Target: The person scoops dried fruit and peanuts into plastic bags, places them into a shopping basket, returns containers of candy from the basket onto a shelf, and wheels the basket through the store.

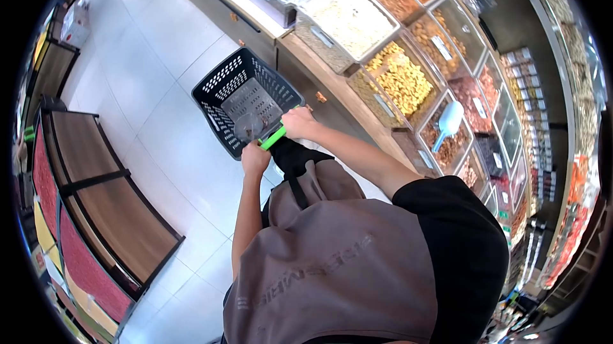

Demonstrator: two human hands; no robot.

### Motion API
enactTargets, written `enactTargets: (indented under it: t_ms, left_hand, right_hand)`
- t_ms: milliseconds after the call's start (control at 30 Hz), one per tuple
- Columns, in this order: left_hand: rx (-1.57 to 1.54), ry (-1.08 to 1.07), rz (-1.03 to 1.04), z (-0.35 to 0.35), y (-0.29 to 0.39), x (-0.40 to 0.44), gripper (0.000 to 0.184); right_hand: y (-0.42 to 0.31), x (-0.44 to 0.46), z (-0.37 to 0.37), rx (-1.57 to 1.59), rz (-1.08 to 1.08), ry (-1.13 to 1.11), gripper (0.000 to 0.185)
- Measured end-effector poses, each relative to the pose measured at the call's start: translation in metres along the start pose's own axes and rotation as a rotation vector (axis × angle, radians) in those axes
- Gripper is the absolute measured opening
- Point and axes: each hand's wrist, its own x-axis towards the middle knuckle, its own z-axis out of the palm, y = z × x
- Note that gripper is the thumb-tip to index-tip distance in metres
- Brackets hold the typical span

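Observation:
A dark plastic shopping basket (225,76) with perforated walls is in front of my body, above the tiled floor. Both hands grip its bright green handle (273,137). My left hand (255,158) is closed around the handle's left end, and my right hand (299,122) is wrapped round the right end. Inside the basket, near the handle, lies a clear, see-through item (248,128) whose kind I cannot make out. The rest of the basket's floor shows its slotted pattern.
On the right stands a wooden counter (332,69) with several clear bins of dried foods, among them yellow pieces (402,82). A light blue scoop (450,119) rests on one bin. Wood-panelled display units (121,197) line the left, across the white floor (159,120).

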Motion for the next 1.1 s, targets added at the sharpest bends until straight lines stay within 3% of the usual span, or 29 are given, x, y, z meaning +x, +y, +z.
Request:
enactTargets:
  t_ms: [733,867,1100]
  left_hand:
    - [0.004,0.025,0.011,-0.105,-0.009,0.180,0.021]
    - [0.053,-0.002,0.018,-0.125,-0.003,0.212,0.021]
    - [0.036,-0.004,0.017,-0.150,-0.013,0.273,0.023]
  right_hand:
    - [0.008,0.186,-0.069,0.073,-0.050,0.153,0.015]
    - [0.008,0.216,-0.093,0.066,-0.012,0.068,0.014]
    - [0.009,0.279,-0.116,0.082,0.011,0.107,0.013]
